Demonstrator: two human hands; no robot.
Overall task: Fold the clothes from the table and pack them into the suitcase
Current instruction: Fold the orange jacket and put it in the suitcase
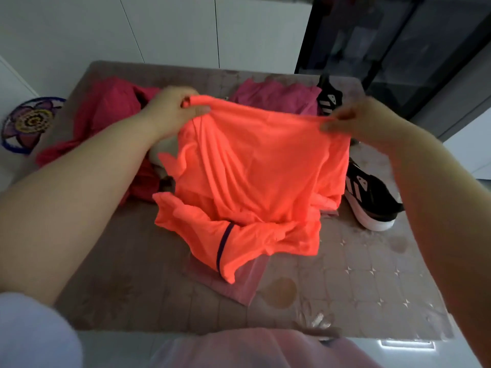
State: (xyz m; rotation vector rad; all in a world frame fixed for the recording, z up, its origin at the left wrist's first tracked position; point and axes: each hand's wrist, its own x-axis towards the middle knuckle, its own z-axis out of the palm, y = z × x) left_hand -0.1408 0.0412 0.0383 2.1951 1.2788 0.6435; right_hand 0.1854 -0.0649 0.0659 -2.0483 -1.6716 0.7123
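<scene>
Two hands hold one orange sports shirt (pixel 255 176) up at the centre of the frame. The left hand (pixel 172 107) and right hand (pixel 353 120) each pinch its top edge, and its lower part is heaped on the table (pixel 358 274). One red garment (pixel 111 110) lies at left and one magenta garment (pixel 273 94) at upper centre. Two black sneakers (pixel 369 197) sit at right. One pink plastic bag (pixel 239 282) lies beneath the shirt.

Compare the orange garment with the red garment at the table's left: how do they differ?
The orange garment is held by its top edge, pinched by the left hand and right hand; the red garment lies crumpled, unheld. The orange garment shows a dark stripe; the red garment looks plain. Neither is folded.
</scene>
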